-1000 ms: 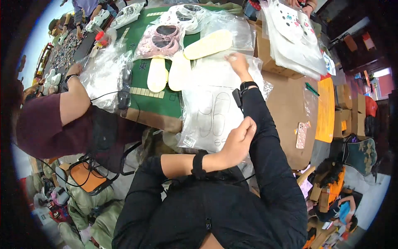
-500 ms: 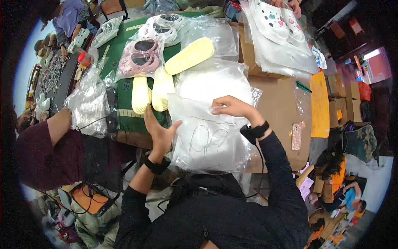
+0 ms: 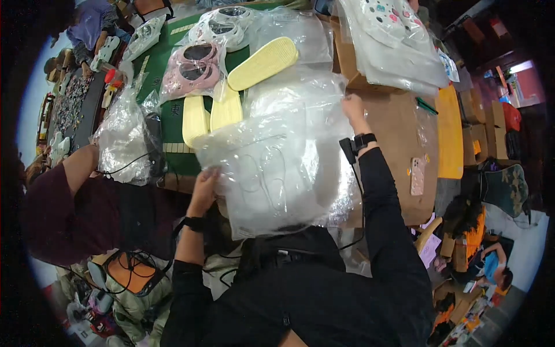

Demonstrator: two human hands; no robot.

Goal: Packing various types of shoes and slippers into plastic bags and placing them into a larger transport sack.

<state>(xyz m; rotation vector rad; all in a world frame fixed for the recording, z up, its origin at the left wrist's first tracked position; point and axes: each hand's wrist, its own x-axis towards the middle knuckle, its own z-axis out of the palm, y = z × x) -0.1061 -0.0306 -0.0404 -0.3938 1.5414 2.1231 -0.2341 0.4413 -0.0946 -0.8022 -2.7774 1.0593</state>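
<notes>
A clear plastic bag [image 3: 269,179] with a shoe-like outline on it lies flat in front of me. My left hand [image 3: 207,184] is closed on its left edge. My right hand [image 3: 354,110], also closed, grips the edge of a clear bag at the upper right of the pile. Under and beyond the front bag lie more clear plastic bags [image 3: 298,95]. Just past them rests a yellow slipper [image 3: 263,62], sole up. A pair of yellow slippers [image 3: 225,113] stands left of the pile, the front bag lapping over their near ends.
Bagged pink clogs [image 3: 193,72] and bagged white clogs [image 3: 222,26] lie on the green mat [image 3: 176,107]. Crumpled plastic [image 3: 124,139] sits at left, near a person in maroon [image 3: 69,214]. A cardboard box [image 3: 347,52] and a phone [image 3: 417,176] are on my right.
My left hand has moved down and closed on the front bag's left edge. The bag has shifted left and tilted. My right hand has gone up and right to the pile's edge.
</notes>
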